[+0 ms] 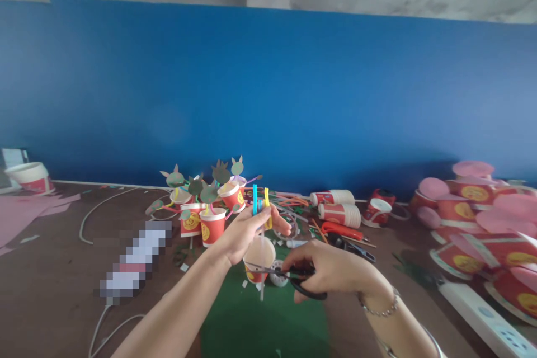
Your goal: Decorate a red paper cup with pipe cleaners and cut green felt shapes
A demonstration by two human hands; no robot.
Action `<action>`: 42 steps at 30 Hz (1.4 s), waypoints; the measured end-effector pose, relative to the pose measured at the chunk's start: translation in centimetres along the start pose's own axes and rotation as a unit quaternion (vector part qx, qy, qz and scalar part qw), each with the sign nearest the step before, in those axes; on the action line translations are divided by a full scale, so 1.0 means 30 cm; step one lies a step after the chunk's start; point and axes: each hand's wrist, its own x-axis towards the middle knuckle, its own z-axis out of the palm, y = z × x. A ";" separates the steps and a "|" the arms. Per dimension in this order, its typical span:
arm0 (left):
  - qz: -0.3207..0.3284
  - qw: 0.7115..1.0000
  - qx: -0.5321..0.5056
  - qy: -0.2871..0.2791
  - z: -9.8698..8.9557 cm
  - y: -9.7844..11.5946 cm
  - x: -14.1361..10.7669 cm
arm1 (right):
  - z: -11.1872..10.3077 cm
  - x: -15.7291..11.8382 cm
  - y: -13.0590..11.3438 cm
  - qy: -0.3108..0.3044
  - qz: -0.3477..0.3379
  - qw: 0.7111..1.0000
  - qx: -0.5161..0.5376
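Observation:
My left hand (255,225) is closed around a blue straw-like piece (254,199) and a yellow straw-like piece (267,204) that stick up above the fingers. Below it hangs a pale, translucent strip (262,291). My right hand (323,268) grips black-handled scissors (312,290), whose blades point left and cross the strip; I cannot tell whether they cut into it. Just behind the blades is a red and white paper cup (257,251), partly hidden, with a white roll (278,275) beside it. A green mat (264,324) lies underneath.
Decorated paper cups (213,226) with animal-shaped cutouts stand behind my left hand. Stacked cups (338,214) lie at back right, near an orange-handled tool (342,230). Pink-trimmed red cup pieces (474,218) and a power strip (486,313) are at right. A blue wall (268,95) rises behind.

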 end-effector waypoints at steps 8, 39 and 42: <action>-0.007 0.999 -0.031 0.017 -0.020 -0.020 0.011 | -0.006 -0.001 0.008 -0.006 -0.004 0.999 0.036; 0.046 0.939 0.339 0.036 -0.022 -0.031 0.009 | -0.018 -0.009 -0.013 0.272 -0.031 0.954 0.119; 0.056 0.937 0.344 0.034 -0.021 -0.028 0.008 | -0.020 -0.012 -0.015 0.274 -0.032 0.954 0.115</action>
